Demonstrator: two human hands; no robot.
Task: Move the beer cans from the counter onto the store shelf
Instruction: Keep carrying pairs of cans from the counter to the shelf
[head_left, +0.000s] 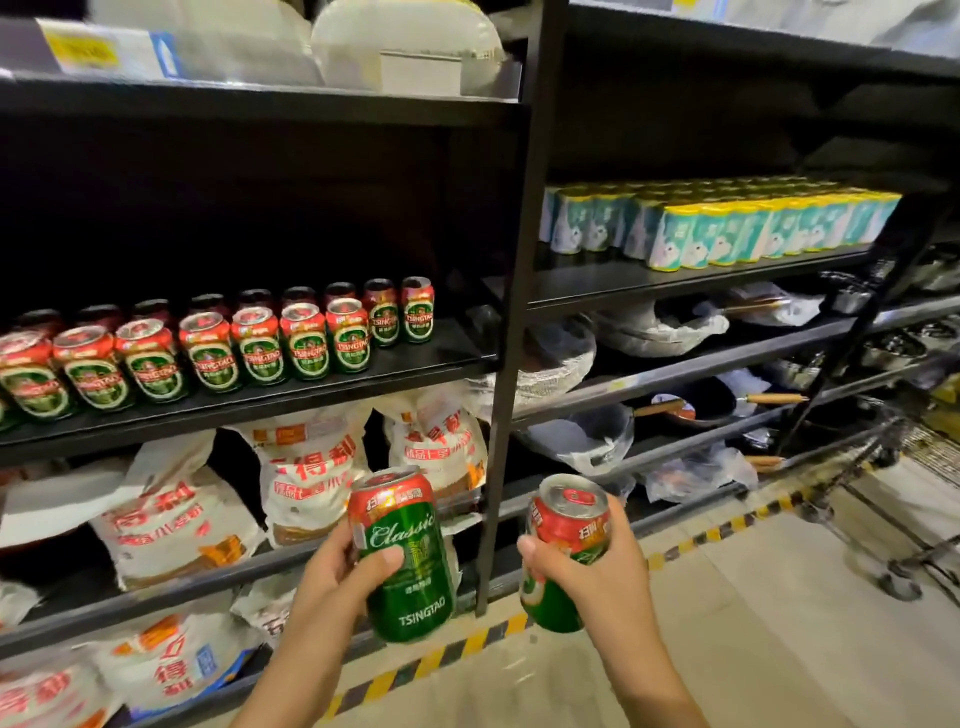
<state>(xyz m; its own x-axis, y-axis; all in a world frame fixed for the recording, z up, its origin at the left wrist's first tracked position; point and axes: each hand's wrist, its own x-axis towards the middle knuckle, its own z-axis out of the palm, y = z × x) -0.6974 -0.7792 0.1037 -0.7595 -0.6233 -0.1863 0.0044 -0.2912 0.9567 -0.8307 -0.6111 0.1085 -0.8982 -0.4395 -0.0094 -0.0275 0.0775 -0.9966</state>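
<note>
My left hand (340, 577) grips a green and red Tsingtao beer can (402, 551), held upright and slightly tilted below the shelf. My right hand (587, 566) grips a second beer can (569, 525), its silver top facing me. Above them, a black store shelf (441, 358) carries two rows of several matching beer cans (260, 345). The rows end at about the middle right, and bare shelf board lies to their right.
White flour sacks (306, 478) fill the shelves under the cans. A black upright post (506, 364) divides the bays. Teal and yellow tins (727, 228) and wrapped pans (675, 405) sit at the right. A cart frame (883, 467) stands on the floor at the far right.
</note>
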